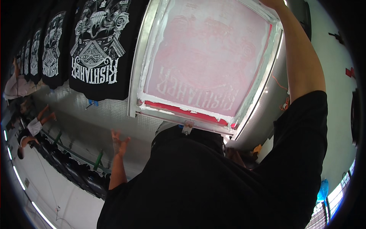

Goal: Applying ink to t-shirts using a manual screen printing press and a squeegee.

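Observation:
A metal-framed printing screen with pink mesh and white ink along its edges fills the upper middle. A red strip runs along its near edge. My right hand grips the screen's far right corner and is mostly cut off by the top of the picture. My right forearm runs along the screen's right side. My left hand is raised over the grey table below the screen's left corner, fingers spread, holding nothing. My black shirt hides the area under the screen's near edge.
A row of black T-shirts with white prints lies along the table to the left of the screen. Another person stands at the far left edge. Dark cloth lies along the table's lower edge. An orange cord hangs at the right.

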The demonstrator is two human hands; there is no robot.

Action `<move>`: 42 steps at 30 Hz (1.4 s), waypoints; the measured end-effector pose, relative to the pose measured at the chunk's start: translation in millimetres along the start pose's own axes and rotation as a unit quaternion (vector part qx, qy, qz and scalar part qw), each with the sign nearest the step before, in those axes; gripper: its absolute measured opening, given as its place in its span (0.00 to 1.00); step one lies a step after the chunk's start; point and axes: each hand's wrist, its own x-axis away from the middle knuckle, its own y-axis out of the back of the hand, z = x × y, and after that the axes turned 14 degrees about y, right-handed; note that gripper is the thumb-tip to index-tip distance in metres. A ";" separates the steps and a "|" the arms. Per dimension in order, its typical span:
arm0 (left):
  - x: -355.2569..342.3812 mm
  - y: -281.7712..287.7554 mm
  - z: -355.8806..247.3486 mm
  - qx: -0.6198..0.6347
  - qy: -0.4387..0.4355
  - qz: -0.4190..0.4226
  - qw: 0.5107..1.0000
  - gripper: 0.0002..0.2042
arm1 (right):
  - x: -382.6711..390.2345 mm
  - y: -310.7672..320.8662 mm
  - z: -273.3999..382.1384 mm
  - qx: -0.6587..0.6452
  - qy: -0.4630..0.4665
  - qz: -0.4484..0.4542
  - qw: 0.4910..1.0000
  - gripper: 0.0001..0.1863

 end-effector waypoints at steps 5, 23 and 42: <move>-35.0 40.4 28.6 -0.145 0.215 0.052 0.965 0.22 | 1.4 -0.3 13.2 -0.007 0.010 -0.051 0.999 0.32; 69.0 -130.9 -68.3 -0.403 -0.031 0.257 0.878 0.13 | -17.2 -23.5 -20.8 0.014 0.118 -0.006 0.993 0.32; 117.3 -208.1 -68.4 -0.325 -0.072 0.566 0.755 0.24 | -15.6 -41.5 -18.5 -0.102 0.165 -0.037 0.980 0.24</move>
